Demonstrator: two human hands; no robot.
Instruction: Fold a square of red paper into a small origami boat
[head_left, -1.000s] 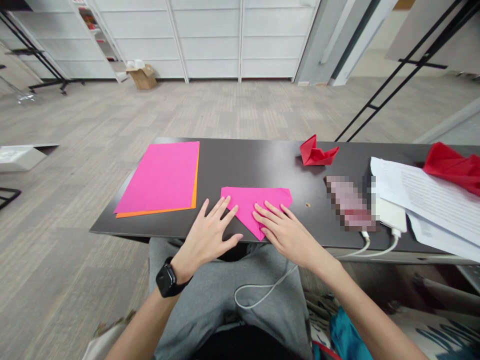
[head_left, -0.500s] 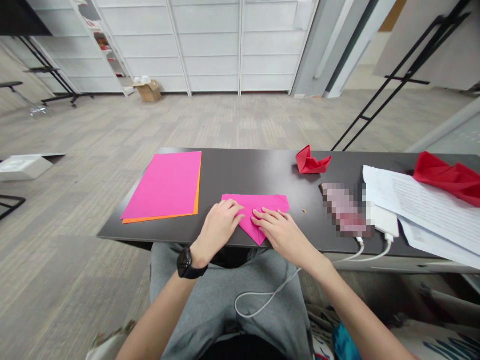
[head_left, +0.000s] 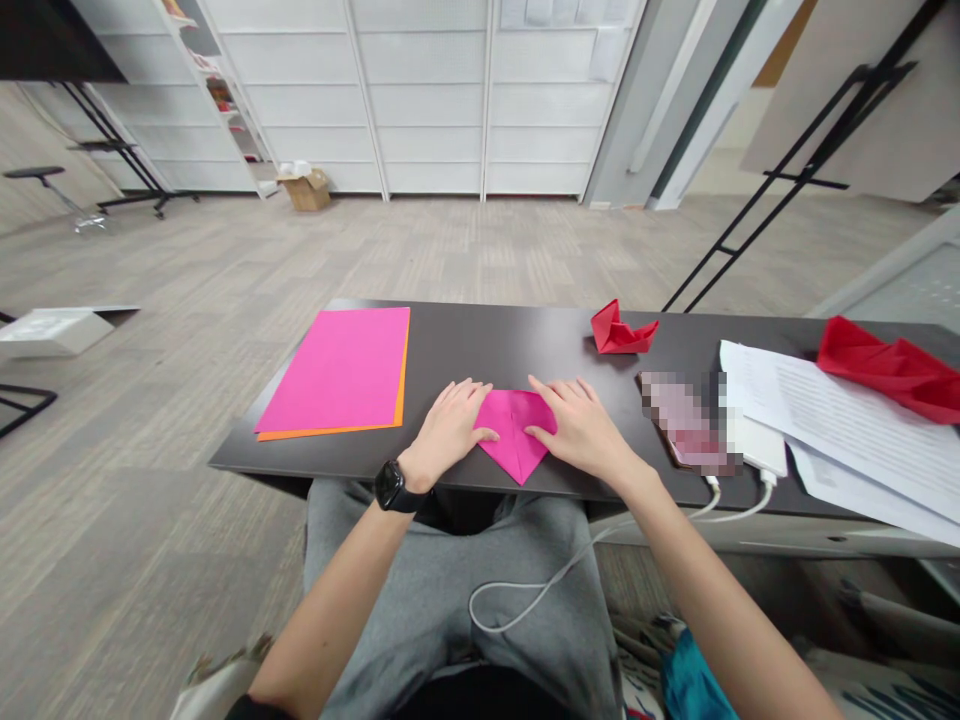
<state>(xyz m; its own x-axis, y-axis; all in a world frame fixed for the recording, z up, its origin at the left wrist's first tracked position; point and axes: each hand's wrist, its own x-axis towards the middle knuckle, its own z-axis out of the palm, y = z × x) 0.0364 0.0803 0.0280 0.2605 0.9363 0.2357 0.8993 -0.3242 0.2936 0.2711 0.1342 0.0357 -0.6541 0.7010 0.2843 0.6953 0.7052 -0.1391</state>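
Centre of frame: left hand (head_left: pixel 450 430) and right hand (head_left: pixel 581 430) press flat, fingers spread, on a folded pink paper (head_left: pixel 514 440). Neither grip clamps it. Pink sheets (head_left: pixel 337 370) lie at left, a red paper boat (head_left: pixel 621 331) at upper right on the table (head_left: pixel 487 340).

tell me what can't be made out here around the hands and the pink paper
Head view:
- Folded pink paper: both side parts lie under the left hand and right hand.
- Pixelated object: blurred out, unidentifiable.
- White sheets: print too small to read, cut off by the right edge.
- Orange sheet: only a sliver shows under the pink sheet.
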